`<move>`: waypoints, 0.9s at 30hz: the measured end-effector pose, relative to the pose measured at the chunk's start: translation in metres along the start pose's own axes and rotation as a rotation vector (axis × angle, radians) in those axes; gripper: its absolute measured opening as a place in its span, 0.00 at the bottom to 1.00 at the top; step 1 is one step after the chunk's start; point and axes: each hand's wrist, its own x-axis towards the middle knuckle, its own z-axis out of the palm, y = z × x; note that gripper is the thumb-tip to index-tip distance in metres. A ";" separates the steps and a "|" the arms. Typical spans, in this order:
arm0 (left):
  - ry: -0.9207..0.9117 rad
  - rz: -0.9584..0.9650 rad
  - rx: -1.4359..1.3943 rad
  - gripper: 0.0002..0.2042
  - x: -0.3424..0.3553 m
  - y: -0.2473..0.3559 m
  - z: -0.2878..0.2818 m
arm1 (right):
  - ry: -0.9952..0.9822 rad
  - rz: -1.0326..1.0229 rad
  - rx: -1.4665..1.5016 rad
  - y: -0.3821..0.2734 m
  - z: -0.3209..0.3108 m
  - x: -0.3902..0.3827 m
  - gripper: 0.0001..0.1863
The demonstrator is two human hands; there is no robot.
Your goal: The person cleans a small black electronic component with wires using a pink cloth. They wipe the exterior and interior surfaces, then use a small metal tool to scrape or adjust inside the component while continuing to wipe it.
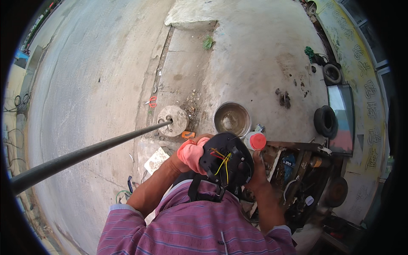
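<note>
My left hand [180,161] is closed on a bunched pink cloth [193,153] at the left side of a round black housing [224,165] with red and yellow wires on it. On the housing's other side, my right hand [257,174] grips it, fingers partly hidden behind it. A white container with a red lid [257,141] stands just past my right hand. A metal basin [231,119] of murky liquid lies beyond the housing.
A long pole [89,151] slants from the left to a concrete disc [174,127]. Red-handled scissors [151,101] and an orange object [188,134] lie nearby. At right are tyres [323,123], a glass panel [342,100] and cluttered tools and parts [289,187].
</note>
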 end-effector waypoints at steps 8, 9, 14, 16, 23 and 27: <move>-0.068 -0.019 0.049 0.30 -0.005 -0.004 -0.012 | -0.245 0.038 -0.084 0.045 -0.041 0.013 0.38; -0.079 -0.097 -0.036 0.28 0.000 0.005 -0.008 | -0.166 -0.072 -0.383 0.050 -0.037 0.010 0.41; -0.114 -0.055 0.001 0.29 0.007 0.025 -0.009 | -0.190 0.005 -0.021 0.039 -0.010 0.004 0.53; -0.087 -0.084 -0.035 0.29 0.006 0.026 -0.010 | -0.327 -0.007 0.027 0.040 -0.018 0.010 0.51; -0.006 -0.087 -0.267 0.33 0.001 0.015 -0.004 | -0.274 -0.075 0.035 0.040 0.001 0.002 0.35; -0.077 0.159 0.083 0.29 0.005 0.007 0.004 | -0.043 -0.431 -1.052 0.052 -0.009 -0.002 0.33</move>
